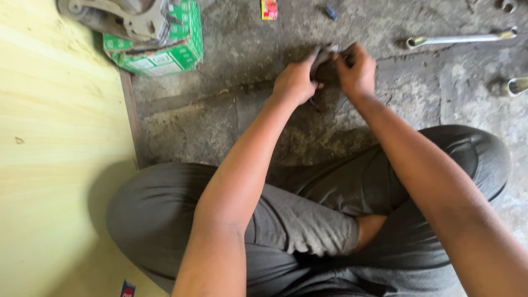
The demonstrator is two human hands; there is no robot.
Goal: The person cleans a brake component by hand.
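Seated cross-legged on the concrete floor point(231, 126), the person pinches a small dark part point(326, 70) between both hands: left hand point(295, 82) and right hand point(356, 70) each close their grip on it, steadying it from opposite sides just above the floor. A long spanner point(462, 38) lies well apart, and a green box point(165, 55) sits beside the yellow board point(55, 165).

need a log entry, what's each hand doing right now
left hand: closed on the dark part
right hand: closed on the same dark part

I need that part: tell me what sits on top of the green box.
A grey metal part lies on the green box, covering most of its top. Whatever is inside the box is hidden.
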